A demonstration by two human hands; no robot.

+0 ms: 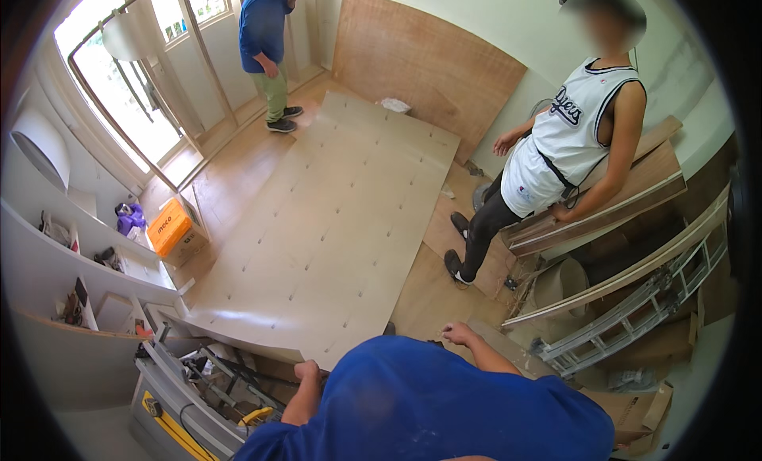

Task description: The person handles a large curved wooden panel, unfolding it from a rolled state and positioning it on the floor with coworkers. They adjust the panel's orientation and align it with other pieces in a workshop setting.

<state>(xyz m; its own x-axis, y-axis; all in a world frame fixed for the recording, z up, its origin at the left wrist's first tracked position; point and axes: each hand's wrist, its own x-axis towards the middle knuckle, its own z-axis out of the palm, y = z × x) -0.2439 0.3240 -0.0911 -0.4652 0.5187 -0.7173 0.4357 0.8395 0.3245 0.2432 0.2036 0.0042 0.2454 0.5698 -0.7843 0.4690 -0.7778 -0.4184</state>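
My left hand [308, 370] is closed beside the near edge of a large beige sheet [333, 215]. What its fingers hold, if anything, is hidden. The sheet lies across the floor and carries rows of small dark marks. To the right of the sheet, my right hand [458, 332] is raised with its fingers curled together. Anything in that hand is too small to make out. My blue shirt covers the lower middle of the view.
Two people stand by the sheet: one in blue [264, 32] far left, one in a white vest [548, 159] at right. A wooden panel [421, 64] leans on the far wall. An orange box [176, 229], a saw-like machine [178, 409] and an aluminium ladder [635, 318] flank the sides.
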